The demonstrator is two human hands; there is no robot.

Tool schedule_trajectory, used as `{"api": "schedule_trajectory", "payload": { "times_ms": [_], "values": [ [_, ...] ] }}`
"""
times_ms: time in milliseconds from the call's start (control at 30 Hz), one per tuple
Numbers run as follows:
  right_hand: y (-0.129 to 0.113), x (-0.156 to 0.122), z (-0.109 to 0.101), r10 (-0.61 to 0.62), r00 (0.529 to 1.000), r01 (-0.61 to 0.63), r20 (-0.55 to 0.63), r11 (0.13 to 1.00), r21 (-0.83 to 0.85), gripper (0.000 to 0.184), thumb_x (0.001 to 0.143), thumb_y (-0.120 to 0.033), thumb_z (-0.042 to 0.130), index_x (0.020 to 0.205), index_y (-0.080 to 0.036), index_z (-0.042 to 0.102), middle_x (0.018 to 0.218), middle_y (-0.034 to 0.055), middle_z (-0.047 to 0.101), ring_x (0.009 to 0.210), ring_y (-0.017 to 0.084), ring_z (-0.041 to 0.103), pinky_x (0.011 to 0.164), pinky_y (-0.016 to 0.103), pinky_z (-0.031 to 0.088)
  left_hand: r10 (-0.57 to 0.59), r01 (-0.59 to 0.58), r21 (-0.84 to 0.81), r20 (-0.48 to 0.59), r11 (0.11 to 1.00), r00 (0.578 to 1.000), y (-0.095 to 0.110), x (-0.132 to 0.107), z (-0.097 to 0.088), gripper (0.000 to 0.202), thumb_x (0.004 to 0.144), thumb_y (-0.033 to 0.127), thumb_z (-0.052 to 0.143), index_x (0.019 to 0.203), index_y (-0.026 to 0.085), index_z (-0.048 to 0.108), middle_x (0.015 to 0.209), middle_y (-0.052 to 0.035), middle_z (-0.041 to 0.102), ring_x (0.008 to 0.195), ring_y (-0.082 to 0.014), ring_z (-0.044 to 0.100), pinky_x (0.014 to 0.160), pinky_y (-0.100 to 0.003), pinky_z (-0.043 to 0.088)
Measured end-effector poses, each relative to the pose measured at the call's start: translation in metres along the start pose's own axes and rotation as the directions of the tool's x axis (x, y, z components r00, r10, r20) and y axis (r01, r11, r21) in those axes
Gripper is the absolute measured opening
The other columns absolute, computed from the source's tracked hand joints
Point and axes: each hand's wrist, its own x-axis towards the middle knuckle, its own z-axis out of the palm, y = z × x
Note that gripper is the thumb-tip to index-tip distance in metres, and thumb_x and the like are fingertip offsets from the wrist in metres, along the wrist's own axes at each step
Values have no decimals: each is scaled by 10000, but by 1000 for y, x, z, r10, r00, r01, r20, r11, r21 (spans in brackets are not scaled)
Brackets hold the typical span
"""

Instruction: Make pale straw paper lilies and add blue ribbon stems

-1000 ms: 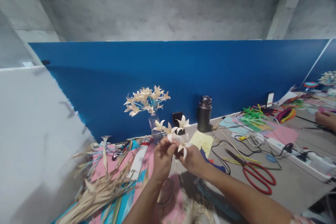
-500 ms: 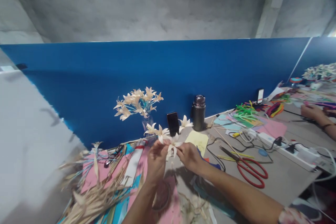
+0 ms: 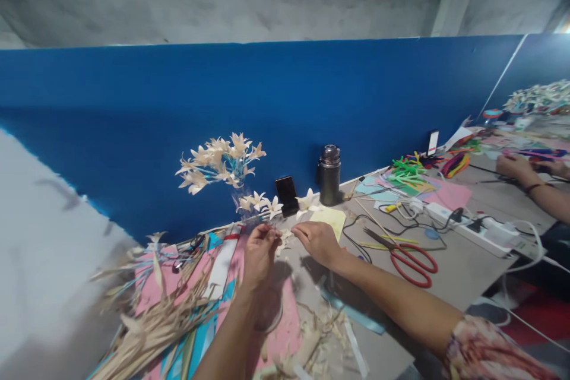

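My left hand (image 3: 259,252) and my right hand (image 3: 319,240) are low over the table, close together, fingers pinched. Between and just above them is a small sprig of cream paper-like flowers (image 3: 260,202), with one more bloom (image 3: 307,199) over my right fingertips. Both hands seem to grip its stems, though the grip itself is hard to see. A tape roll (image 3: 269,317) lies under my left wrist on pink paper (image 3: 285,332).
Along the blue partition (image 3: 356,101) stand a vase of cream flowers (image 3: 220,160), a dark phone (image 3: 286,193) and a metal flask (image 3: 329,173). Red scissors (image 3: 412,261), cables and a power strip (image 3: 472,225) lie right. Dried leaf strips (image 3: 155,320) lie left. Another person's hand (image 3: 516,166) works far right.
Both hands have come down toward the table with the flower sprig. The view has swung left and down.
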Motion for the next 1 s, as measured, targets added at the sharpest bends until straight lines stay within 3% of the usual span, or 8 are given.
{"api": "schedule_trajectory", "payload": {
  "times_ms": [200,467,600,700,767,833,933,1000],
  "values": [
    [18,5,-14,77,997,-77,-14,996,53,347,1022,-353,498,836,-218,758,870,42,793,797,164,694,689,228,392,-18,38,241,-85,970,996,-27,32,-3,304,620,356,841,762,144,676,640,4,647,555,-102,558,535,-208,419],
    [48,-4,-27,181,982,-168,-56,968,186,364,993,-330,486,783,-212,759,841,32,798,796,178,710,734,245,440,-43,69,472,-66,879,997,-75,85,26,189,730,289,785,769,132,687,624,8,633,505,-103,519,502,-235,424],
    [57,-7,-30,210,977,-200,-20,953,227,335,967,-299,508,752,-218,753,825,16,795,798,170,712,734,239,444,-134,131,593,-38,795,990,-95,103,33,243,917,328,677,1056,129,675,992,-65,697,818,-171,666,719,-332,575],
    [61,-8,-32,239,971,-239,25,942,237,329,953,-291,514,739,-219,752,799,11,792,761,166,708,690,241,435,-189,171,660,-44,732,981,-103,110,32,359,960,352,624,1264,161,604,1250,-106,636,1043,-230,658,870,-440,581],
    [61,-8,-33,243,968,-251,63,938,241,328,949,-301,516,743,-219,757,793,9,792,744,166,705,669,243,427,-207,186,694,-54,696,977,-102,112,32,352,955,351,631,1249,157,611,1232,-104,644,1029,-227,662,865,-438,580],
    [57,-9,-34,233,967,-251,103,936,246,325,946,-313,520,755,-219,765,799,10,796,749,169,706,673,244,423,-196,173,721,-53,671,979,-94,110,31,243,920,298,668,1086,121,677,1082,-96,691,945,-215,669,816,-392,568],
    [45,-11,-35,201,966,-239,165,936,257,321,941,-312,531,752,-213,771,785,18,796,743,172,704,681,246,414,-124,93,743,-13,662,992,-66,98,33,82,794,172,710,730,122,701,784,-71,692,850,-220,651,751,-320,504],
    [32,-12,-35,172,964,-223,203,938,267,329,938,-295,533,722,-201,763,755,28,786,714,168,692,671,247,402,-71,33,736,20,676,997,-39,81,37,103,774,179,689,674,152,693,710,-50,671,814,-214,635,727,-301,478]
  ]
}}
